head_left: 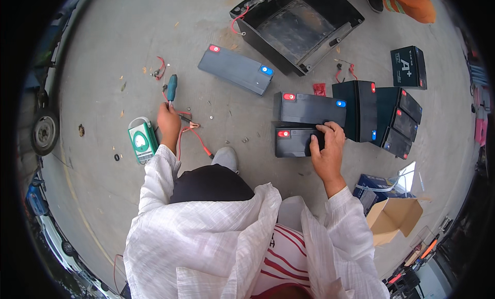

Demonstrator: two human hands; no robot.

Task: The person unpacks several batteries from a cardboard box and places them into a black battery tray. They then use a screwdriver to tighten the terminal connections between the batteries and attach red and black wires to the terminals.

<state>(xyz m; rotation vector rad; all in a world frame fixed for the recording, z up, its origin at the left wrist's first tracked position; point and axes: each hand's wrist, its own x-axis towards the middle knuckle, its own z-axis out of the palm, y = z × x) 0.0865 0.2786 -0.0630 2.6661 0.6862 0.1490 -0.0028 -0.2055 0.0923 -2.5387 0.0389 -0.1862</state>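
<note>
My left hand (169, 125) is closed around the thin shaft end of a screwdriver (172, 86), whose teal handle points away from me. Close by lie red-handled clamp leads (193, 125) and a green and white meter-like box (142, 140). On the right, my right hand (330, 153) grips the end of a dark battery (295, 144); its fingers lie over the far edge and the thumb on the top. A red terminal cover shows at the left end; the hand hides the other end. Just beyond it stands another battery (312, 109) with red and blue terminal covers.
A further battery (236, 69) lies ahead, below a large black open case (296, 28). More batteries (356, 111) stand at the right. An open carton (394, 219) sits near right. Small screws (245, 140) are scattered on the concrete floor. Another person's orange trouser leg (412, 5) shows at far right.
</note>
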